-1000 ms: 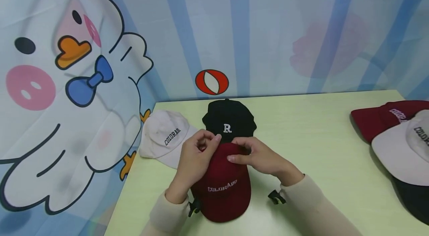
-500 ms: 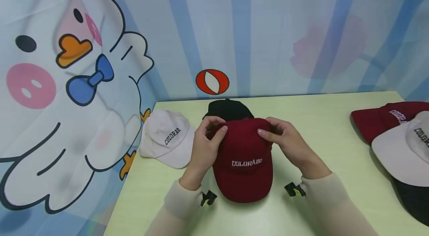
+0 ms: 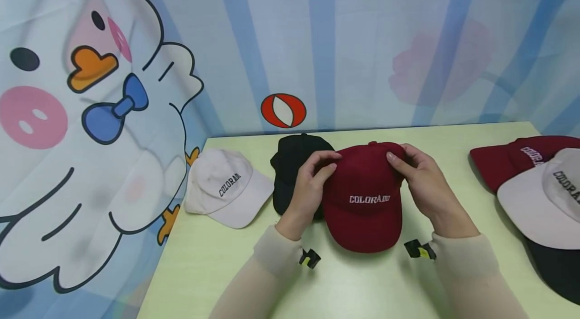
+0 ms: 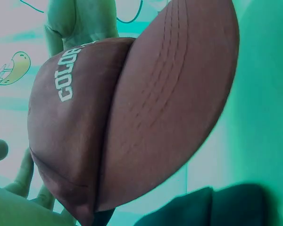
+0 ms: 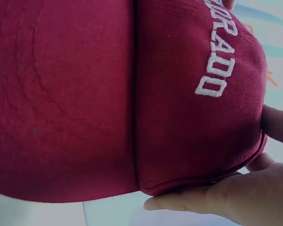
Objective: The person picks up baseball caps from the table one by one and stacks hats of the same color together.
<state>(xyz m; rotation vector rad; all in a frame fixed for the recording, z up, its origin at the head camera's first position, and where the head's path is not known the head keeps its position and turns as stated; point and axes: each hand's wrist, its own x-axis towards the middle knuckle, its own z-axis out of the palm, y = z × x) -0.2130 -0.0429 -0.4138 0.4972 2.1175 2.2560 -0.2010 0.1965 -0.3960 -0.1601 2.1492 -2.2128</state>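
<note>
Both hands hold a dark red baseball cap (image 3: 362, 218) by the sides of its crown, its brim toward me and its white COLORADO lettering upright. At the crown's upper left is my left hand (image 3: 308, 185), thumb and fingertips at the fabric. My right hand (image 3: 428, 190) grips the upper right, thumb in front and fingers behind. In the right wrist view, fingers (image 5: 188, 202) run beneath the cap's lower edge. The left wrist view shows fingers (image 4: 24, 176) reaching behind the cap (image 4: 165, 103). A black cap (image 3: 290, 183) stands behind, partly covered by the left hand and red cap.
A white cap (image 3: 213, 173) lies at the table's left edge. On the right, a second red cap (image 3: 494, 160), another white cap (image 3: 527, 213) and a black brim (image 3: 555, 268) overlap. A printed cloth backdrop (image 3: 362, 57) rises behind the pale table (image 3: 204, 268).
The red cap has moved right and away from me with both hands, uncovering the black cap's left side. The hands have spread wider apart on the crown.
</note>
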